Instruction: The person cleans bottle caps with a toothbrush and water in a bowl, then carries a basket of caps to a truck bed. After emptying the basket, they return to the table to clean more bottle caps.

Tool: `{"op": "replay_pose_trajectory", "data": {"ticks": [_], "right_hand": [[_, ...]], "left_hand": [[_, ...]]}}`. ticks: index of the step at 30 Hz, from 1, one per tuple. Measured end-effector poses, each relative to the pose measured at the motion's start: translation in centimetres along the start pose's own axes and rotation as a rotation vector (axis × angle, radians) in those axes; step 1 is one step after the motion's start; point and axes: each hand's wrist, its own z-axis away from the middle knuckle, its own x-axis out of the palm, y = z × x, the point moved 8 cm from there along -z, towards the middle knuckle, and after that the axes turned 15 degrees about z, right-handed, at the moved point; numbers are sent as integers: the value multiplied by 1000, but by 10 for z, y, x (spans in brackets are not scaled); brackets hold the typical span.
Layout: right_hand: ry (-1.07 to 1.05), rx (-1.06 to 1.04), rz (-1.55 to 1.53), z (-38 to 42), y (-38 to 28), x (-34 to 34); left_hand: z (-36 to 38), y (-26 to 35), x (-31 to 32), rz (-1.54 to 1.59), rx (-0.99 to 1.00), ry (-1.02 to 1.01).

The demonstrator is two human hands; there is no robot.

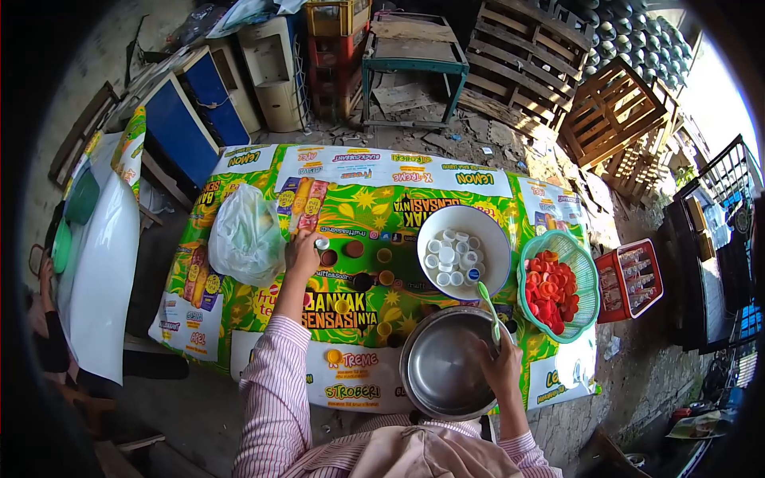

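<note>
- Yard-like space, rubble on the floor (446,142); wooden pallets (518,60), stacked crates (339,48) and a teal-framed table (416,49) stand at the back.
- Worktop (355,217) wears a bright green, yellow and white printed sheet, lettering all over.
- Left hand (301,256): grip pinching a small white cap (322,244) above the sheet, left of the middle.
- Just beside it: brown round pieces (353,249), with yellow round pieces (386,277) and a dark one (362,281) near. Some blend with the print; count uncertain.
- Right hand (502,365): grip grasping a green-handled tool (492,315), over the right side of a metal pot (446,370). Tool's far end reaches the near edge of a white bowl (425,229); type unclear.
- White bowl sits beyond the pot, with many white caps (454,259) inside.
- Right of it, a pale green basket (591,275) of red pieces (550,291); red crate (607,296) past the worktop's edge.
- Crumpled plastic bag (247,237) near the left hand.
- Far left, another person's hand (46,269) near a green bowl (60,245).
</note>
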Motion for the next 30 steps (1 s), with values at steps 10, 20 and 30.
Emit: {"op": "replay_pose_trajectory", "data": {"ticks": [10,20,30], "right_hand": [[-95,136,-12,21,-5,-10],[-4,99,-244,37,20,-29],[-38,158,-222,73,76,-61]], "left_hand": [[7,23,-17,334,163,34],[141,199,-23,808,297,-151],[227,242,121,593,153,-599]]}}
